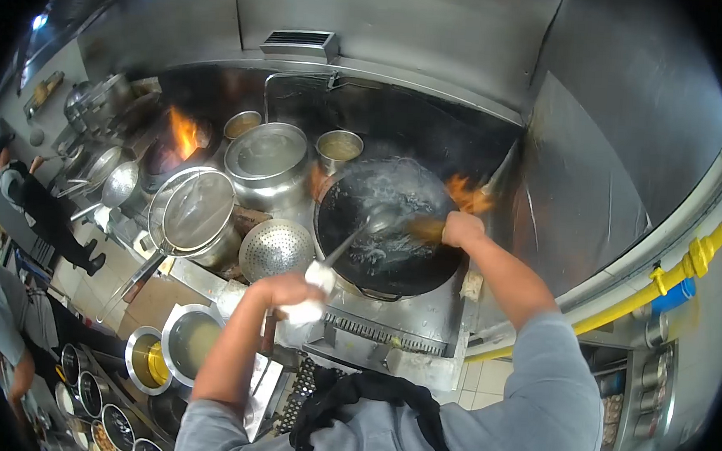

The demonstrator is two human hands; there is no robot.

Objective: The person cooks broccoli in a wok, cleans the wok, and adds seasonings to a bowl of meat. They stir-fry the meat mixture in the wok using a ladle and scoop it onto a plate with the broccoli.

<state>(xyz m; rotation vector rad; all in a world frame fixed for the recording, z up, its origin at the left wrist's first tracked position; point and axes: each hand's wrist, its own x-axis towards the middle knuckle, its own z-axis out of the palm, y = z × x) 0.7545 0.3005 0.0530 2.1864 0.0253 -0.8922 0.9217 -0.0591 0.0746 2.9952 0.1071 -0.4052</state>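
A large black wok point(391, 281) with bubbling water in it sits on the burner in front of me. My left hand point(284, 292) is closed around the handle of a ladle point(380, 219), with a white cloth point(306, 309) bunched at the grip; the ladle's bowl is in the wok. Closed as well, my right hand point(463, 229) grips a brown brush point(427, 229), blurred by motion, whose bristle end is over the water. Flames point(470, 195) rise behind the wok's right rim.
Left of the wok stand a lidded pot point(264, 153), a perforated skimmer point(277, 252) and mesh strainers point(199, 211). Another burner flame point(184, 134) burns farther left. A yellow pipe point(620, 312) runs along the right. Two other people point(36, 193) are at the far left.
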